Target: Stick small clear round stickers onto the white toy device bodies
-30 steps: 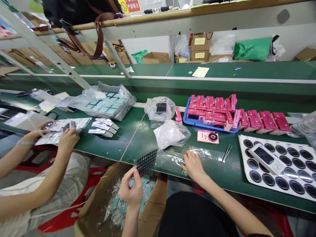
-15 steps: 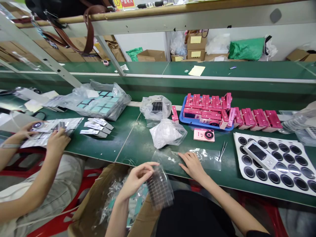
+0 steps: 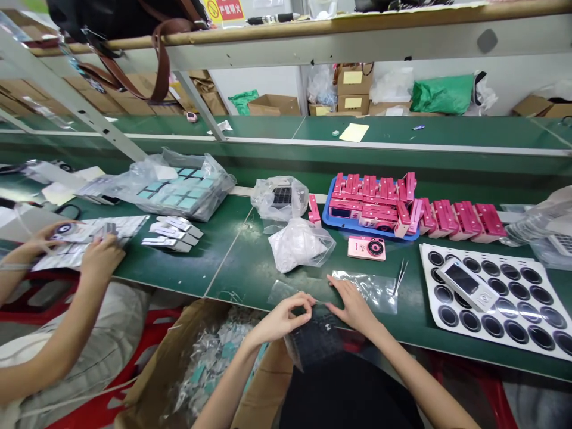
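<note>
Grid sheet [image 3: 315,339] had come across from over the box to the bench edge, and sat between the person's 2 hands. Sheet was black, gridded, in clear wrap, hanging partly off the edge. Left hand [image 3: 281,319] was curled, thumb and fingers pinched on the sheet's top edge. Right hand [image 3: 353,308] was open, fingers spread, tips at that same edge, beside clear film [image 3: 366,291] lying on the green bench [image 3: 236,277]. Tweezers [image 3: 401,277] lay just right of the film, pink camera [image 3: 366,247] just above it, near a blue tray [image 3: 370,233] of pink cases [image 3: 370,196]. Further right, a white device [image 3: 461,283] sat on a ring sheet [image 3: 500,256]. Below the bench, a cardboard box [image 3: 152,369] held teal scraps [image 3: 214,357]. Off to the left, 1 co-worker's hand [image 3: 40,241] and the other [image 3: 102,256] were on white sheets [image 3: 111,226].
</note>
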### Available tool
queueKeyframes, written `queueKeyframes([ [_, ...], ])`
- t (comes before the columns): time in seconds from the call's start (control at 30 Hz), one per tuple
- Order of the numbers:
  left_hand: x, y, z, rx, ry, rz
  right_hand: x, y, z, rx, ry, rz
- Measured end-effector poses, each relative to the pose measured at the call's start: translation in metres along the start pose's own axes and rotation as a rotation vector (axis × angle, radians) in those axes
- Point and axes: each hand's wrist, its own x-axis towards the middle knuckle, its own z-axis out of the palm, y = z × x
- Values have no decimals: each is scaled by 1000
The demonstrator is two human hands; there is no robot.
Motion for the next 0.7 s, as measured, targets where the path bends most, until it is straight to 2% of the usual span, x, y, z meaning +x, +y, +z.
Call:
queueKeyframes([
  [0.17,-34,5,-7,-87,71,-15,-1,-3,-4,-18,-50,9],
  [0.27,-59,7,-26,-152,165,26,-3,-2,-5,-47,-50,-12],
  [0.37,-89,11,-51,-216,328,99,-1,-4,-8,-75,-18,-26],
  [0.47,-109,18,-65,-255,450,156,6,-20,-14,-52,-12,-31],
  [0.57,-109,28,-60,-292,450,159,17,-51,-19,99,-130,-111],
  [0.7,-94,38,-42,-385,288,184,29,-95,-12,384,-273,-193],
])
